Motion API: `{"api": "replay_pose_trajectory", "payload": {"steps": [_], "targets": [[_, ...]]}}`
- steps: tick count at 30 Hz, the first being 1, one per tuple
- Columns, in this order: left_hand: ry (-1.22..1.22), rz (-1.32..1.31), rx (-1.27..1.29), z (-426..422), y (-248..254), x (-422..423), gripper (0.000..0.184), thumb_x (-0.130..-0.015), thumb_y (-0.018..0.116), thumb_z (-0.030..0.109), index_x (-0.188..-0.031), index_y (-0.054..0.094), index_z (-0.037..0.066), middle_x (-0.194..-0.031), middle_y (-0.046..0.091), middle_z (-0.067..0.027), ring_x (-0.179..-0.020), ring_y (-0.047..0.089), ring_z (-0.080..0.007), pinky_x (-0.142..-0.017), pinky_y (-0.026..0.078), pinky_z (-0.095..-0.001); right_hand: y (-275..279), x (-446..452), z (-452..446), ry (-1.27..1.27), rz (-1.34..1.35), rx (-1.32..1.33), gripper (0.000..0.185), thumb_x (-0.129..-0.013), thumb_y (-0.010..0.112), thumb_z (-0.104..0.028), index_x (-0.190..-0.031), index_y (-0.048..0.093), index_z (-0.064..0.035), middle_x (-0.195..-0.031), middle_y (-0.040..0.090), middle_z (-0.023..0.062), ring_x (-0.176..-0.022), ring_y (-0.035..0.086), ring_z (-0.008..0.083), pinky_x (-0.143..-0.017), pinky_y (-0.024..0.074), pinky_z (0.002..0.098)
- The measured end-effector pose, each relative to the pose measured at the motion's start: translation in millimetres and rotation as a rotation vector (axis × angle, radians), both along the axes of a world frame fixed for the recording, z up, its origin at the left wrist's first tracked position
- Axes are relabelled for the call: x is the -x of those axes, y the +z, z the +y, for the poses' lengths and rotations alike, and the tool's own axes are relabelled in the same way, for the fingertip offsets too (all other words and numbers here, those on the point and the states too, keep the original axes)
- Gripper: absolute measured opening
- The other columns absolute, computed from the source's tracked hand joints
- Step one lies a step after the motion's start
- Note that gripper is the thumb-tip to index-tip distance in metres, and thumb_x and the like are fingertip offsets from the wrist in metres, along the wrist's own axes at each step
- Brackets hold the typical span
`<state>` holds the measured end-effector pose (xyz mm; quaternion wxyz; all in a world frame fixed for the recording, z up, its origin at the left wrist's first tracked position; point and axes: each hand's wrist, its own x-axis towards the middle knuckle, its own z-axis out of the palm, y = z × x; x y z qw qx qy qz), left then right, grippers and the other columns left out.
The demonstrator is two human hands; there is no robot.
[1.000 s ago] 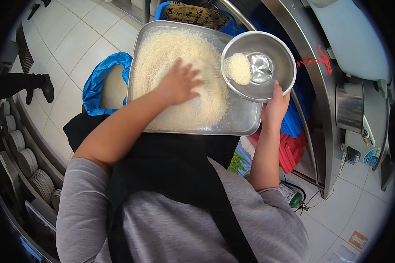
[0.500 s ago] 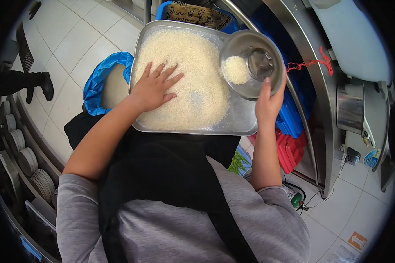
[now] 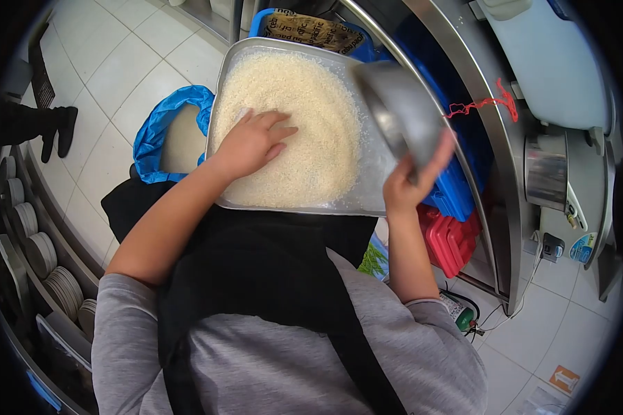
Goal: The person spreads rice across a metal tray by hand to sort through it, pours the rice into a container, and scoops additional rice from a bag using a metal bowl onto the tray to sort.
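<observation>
A metal tray lies across my lap with a wide heap of white rice covering its left and middle. My left hand rests on the rice at the left part of the heap, fingers apart. Over the tray's right side my right hand grips a metal bowl by its rim. Motion blurs the bowl, which is tipped toward the tray, and its inside is hard to make out.
Left of the tray stands a blue bag with pale contents. Blue crates and a red one are at the right, beside a curved metal rail. A person's leg shows at far left.
The bowl has tilted over toward the tray, and the rice inside it no longer shows. My left hand has shifted left on the heap since the first frame, its fingers now more bent.
</observation>
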<state>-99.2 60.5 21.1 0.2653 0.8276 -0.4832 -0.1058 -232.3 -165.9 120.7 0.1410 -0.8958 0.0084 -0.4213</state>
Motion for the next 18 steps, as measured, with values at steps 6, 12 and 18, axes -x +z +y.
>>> {"api": "replay_pose_trajectory", "payload": {"steps": [6,12,18], "targets": [[0.039,0.137,0.070,-5.1,9.1,1.3,0.033,-0.076,0.068,0.008,-0.109,0.066,0.012,-0.133,0.049,-0.0118,-0.123,0.047,-0.0309,-0.105,0.037,-0.0452,-4.5,5.3,-12.3,-0.023,0.148,-0.212,0.069,-0.068,0.044,0.016,-0.136,0.043,-0.0005,-0.128,0.053,0.0196,-0.119,0.052,0.0340,-0.099,0.0407,0.0355],[0.315,-0.231,0.297,23.4,16.9,-5.8,0.043,-0.071,0.073,0.007,-0.112,0.065,0.014,-0.139,0.043,-0.0140,-0.125,0.044,-0.0356,-0.104,0.038,-0.0441,33.7,4.3,-59.1,-0.114,0.182,-0.304,0.034,-0.084,0.055,0.005,-0.117,0.061,-0.0012,-0.106,0.067,0.0172,-0.098,0.065,0.0217,-0.087,0.0473,0.0308],[0.858,0.592,0.399,49.8,-40.8,-3.1,0.045,-0.089,0.062,0.020,-0.129,0.049,0.005,-0.126,0.053,-0.0169,-0.112,0.054,-0.0263,-0.094,0.044,-0.0359,118.4,-4.2,-104.0,-0.270,0.188,-0.221,0.029,-0.089,0.064,-0.021,-0.106,0.065,0.0023,-0.088,0.069,0.0110,-0.084,0.062,0.0128,-0.078,0.0475,0.0288]]}}
